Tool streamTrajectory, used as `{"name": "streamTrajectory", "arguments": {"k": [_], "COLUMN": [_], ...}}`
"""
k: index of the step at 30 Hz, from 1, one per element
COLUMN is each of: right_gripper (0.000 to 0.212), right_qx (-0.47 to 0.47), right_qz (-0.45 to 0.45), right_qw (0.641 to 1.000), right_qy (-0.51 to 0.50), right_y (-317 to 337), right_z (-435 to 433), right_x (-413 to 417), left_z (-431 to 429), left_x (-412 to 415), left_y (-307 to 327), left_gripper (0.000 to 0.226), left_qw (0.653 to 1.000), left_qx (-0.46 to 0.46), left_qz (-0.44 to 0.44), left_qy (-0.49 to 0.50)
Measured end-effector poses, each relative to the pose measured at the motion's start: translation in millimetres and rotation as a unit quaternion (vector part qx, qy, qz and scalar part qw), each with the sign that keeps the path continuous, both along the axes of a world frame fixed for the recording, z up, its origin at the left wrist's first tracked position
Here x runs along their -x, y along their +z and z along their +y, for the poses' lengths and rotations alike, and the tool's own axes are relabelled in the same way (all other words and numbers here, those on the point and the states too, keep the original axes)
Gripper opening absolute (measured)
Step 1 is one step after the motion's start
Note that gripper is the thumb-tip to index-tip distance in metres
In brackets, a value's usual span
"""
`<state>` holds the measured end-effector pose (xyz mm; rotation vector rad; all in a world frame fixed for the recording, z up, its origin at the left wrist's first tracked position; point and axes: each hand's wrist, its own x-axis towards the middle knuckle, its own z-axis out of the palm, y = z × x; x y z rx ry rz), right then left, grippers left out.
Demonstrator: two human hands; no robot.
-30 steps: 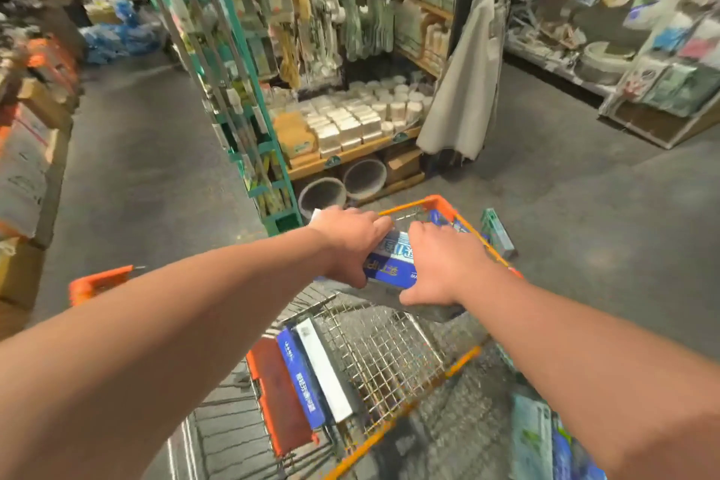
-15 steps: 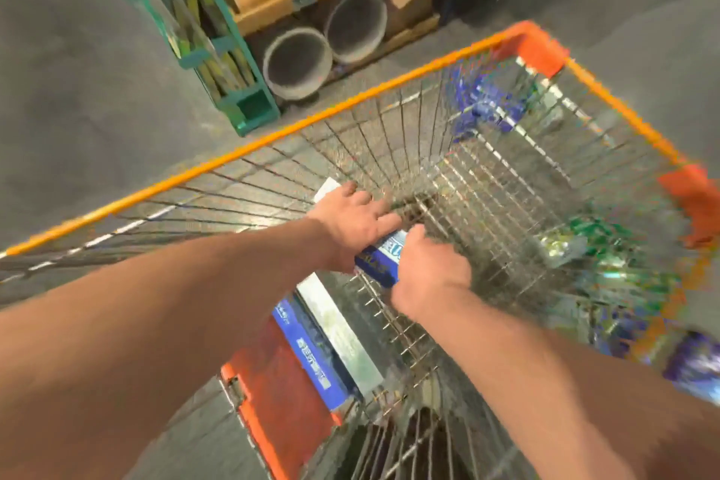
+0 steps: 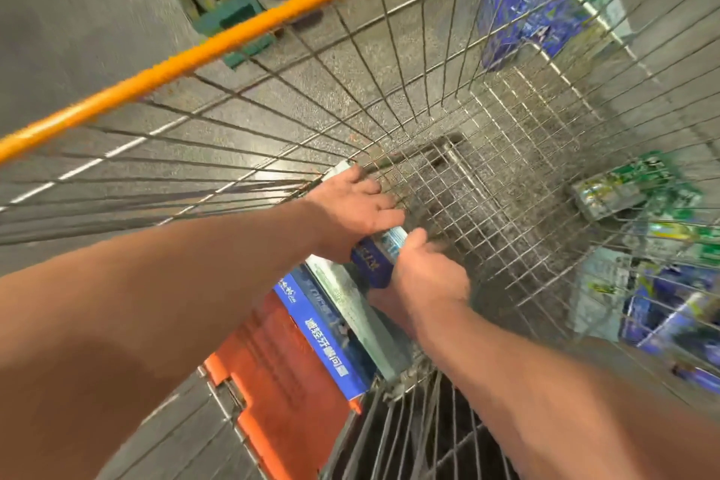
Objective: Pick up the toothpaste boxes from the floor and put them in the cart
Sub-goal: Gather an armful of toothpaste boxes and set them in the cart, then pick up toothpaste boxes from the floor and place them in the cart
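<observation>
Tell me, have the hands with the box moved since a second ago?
Yes. Both hands, left and right, have carried the toothpaste box from up at the cart's orange rim down inside the cart, close to its wire floor.

One head-worn wide-angle view only, tipped steeply down and forward into the wire cart. Very near the forearms, with both hands close below mid-frame. Beyond the hands, grey floor through the mesh; edges bent and blurred.
</observation>
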<state>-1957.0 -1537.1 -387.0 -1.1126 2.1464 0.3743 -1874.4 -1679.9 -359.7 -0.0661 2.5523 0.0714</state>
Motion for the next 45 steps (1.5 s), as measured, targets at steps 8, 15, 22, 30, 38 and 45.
{"name": "streamTrajectory", "arguments": {"k": [8, 15, 22, 30, 38, 45], "right_gripper": [0.087, 0.084, 0.107, 0.071, 0.05, 0.051], "right_qx": [-0.051, -0.11, -0.153, -0.143, -0.057, 0.037], "right_qz": [-0.084, -0.097, -0.157, -0.155, -0.167, -0.114], "right_qw": [0.995, 0.987, 0.976, 0.977, 0.984, 0.993], "right_qy": [0.004, 0.071, -0.016, -0.004, 0.023, 0.021], "right_y": [25.2, 19.7, 16.8, 17.1, 85.5, 213.1], "right_z": [27.4, 27.6, 26.7, 22.9, 19.8, 42.7], "right_x": [-5.4, 3.6, 4.7, 3.8, 26.3, 81.7], "left_z": [14.4, 28.1, 39.4, 41.6, 45.3, 43.3], "left_x": [0.5, -4.2, -2.1, -14.6, -12.4, 25.8], "left_y": [-8.4, -11.1, -9.3, 2.3, 61.3, 201.1], "left_gripper": [0.115, 0.121, 0.141, 0.13, 0.108, 0.087], "left_qw": [0.992, 0.989, 0.983, 0.983, 0.979, 0.984], "left_qx": [-0.109, -0.127, -0.086, -0.082, -0.088, -0.029], "left_qz": [-0.063, -0.073, -0.158, -0.142, -0.109, -0.07], "left_qy": [-0.001, 0.032, 0.045, 0.078, 0.149, 0.164]}}
